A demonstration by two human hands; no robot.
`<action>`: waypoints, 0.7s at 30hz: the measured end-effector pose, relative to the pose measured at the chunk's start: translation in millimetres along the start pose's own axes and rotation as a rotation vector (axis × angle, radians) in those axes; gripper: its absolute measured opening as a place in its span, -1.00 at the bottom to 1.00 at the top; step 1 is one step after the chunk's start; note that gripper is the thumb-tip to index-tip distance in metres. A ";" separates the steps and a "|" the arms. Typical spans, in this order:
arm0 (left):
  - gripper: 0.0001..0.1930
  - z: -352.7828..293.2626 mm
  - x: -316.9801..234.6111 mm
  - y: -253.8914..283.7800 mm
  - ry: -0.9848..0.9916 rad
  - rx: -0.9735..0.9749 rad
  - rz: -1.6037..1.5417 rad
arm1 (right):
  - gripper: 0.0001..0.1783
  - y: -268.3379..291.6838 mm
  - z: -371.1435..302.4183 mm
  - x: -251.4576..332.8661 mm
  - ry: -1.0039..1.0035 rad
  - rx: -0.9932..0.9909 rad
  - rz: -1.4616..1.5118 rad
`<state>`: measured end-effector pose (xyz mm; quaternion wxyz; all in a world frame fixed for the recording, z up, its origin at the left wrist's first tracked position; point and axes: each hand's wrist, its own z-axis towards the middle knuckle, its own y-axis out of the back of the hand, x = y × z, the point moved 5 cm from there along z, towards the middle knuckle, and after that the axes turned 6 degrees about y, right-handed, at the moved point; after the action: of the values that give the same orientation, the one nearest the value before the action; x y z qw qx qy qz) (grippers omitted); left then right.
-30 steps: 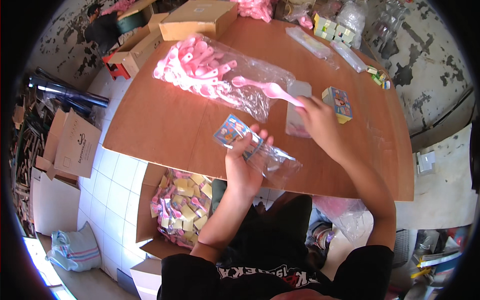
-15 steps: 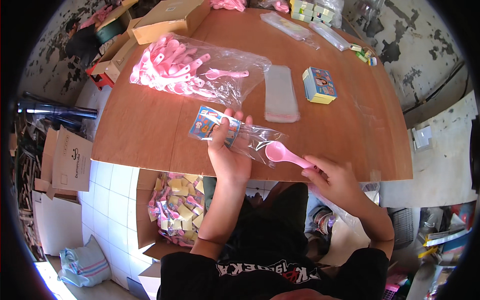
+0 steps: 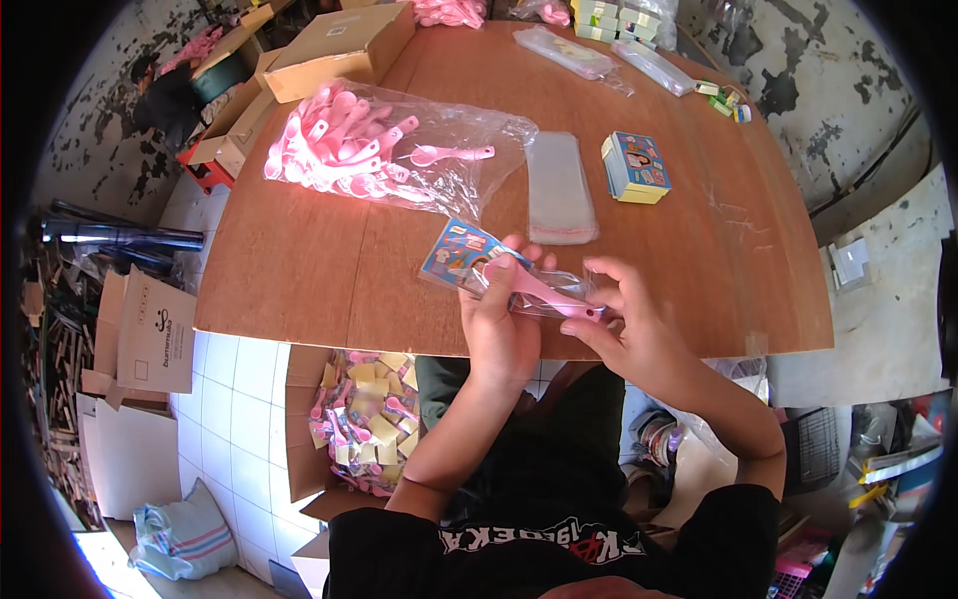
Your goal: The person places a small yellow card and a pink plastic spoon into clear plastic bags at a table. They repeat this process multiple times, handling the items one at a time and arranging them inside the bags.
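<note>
Over the table's near edge, my left hand (image 3: pixel 502 317) is closed round a clear plastic bag (image 3: pixel 571 283), thumb on top. A blue printed card (image 3: pixel 461 250) lies in the bag's far-left end. The pink scoop spoon (image 3: pixel 539 288) is inside the bag, its bowl partly under my left thumb and its handle pointing right. My right hand (image 3: pixel 631 317) is at the bag's open end, fingers curled round the handle tip and the plastic, thumb below and index finger above.
Beyond my hands lie a large bag of pink spoons (image 3: pixel 344 145), a stack of clear bags (image 3: pixel 559 190) and a card stack (image 3: pixel 637 168). A cardboard box (image 3: pixel 339 50) stands at the far left. Below the table edge, an open carton (image 3: pixel 304 419) holds several packed spoons.
The spoon has slid left into the bag, bowl first, as my right hand moved left. My left hand has shifted right and slightly nearer with the bag and card.
</note>
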<state>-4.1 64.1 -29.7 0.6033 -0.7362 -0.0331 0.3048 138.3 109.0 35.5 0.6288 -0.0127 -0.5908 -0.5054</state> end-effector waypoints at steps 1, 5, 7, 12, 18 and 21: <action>-0.74 -0.6 4.4 -0.1 0.061 0.020 -0.008 | -0.38 0.0 0.9 0.2 0.000 -0.021 0.058; -0.81 5.0 11.3 9.9 0.166 -0.030 -0.151 | -0.33 7.1 4.6 12.2 -0.013 0.079 0.235; -0.80 5.4 9.5 10.3 0.220 -0.011 -0.173 | -0.38 12.2 8.8 20.8 0.015 0.123 0.263; -0.73 3.4 9.8 2.2 0.306 0.017 -0.279 | -0.61 29.8 16.0 29.0 0.100 0.239 0.180; -0.47 2.9 6.4 -15.3 0.360 0.166 -0.129 | -0.80 69.2 47.0 45.4 0.262 -0.047 -0.126; -0.41 -3.0 11.2 -22.5 0.459 0.242 -0.126 | -0.83 105.0 53.3 57.4 0.327 -0.384 -0.175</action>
<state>13.6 72.3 -13.6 0.6966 -0.7050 0.0955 0.0933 155.7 157.4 155.9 0.6559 0.0010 -0.3734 -0.6560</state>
